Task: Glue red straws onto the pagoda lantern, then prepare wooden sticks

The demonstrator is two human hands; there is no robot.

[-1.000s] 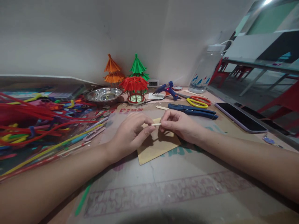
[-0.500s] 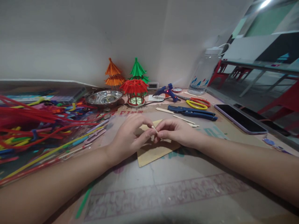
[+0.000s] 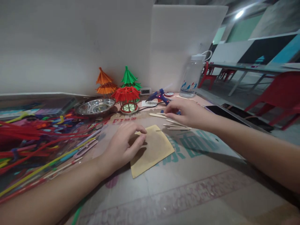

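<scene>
My left hand (image 3: 125, 140) rests at the left edge of a yellow square sheet (image 3: 154, 150), thumb and forefinger apart with nothing visible between them. A short pale bit of stick (image 3: 159, 130) appears to lie near the sheet's upper edge. My right hand (image 3: 187, 111) is over the blue-handled cutter (image 3: 162, 111), most of which it hides. Its thumb and curled fingers are apart, close to the end of some thin wooden sticks (image 3: 156, 115); no held item shows. More wooden sticks (image 3: 177, 127) lie just below that hand.
At the back stand small red (image 3: 127, 98), green (image 3: 130, 76) and orange (image 3: 104, 81) roofed models, a metal bowl (image 3: 95, 107), a blue glue gun (image 3: 159, 96) and a water bottle (image 3: 188, 76). Colourful strips (image 3: 30, 137) pile up leftward. A phone (image 3: 217, 112) lies right.
My hands have parted. The right hand has moved away and forward to the cutter and sticks, and the left no longer pinches the small stick. The view has turned slightly right.
</scene>
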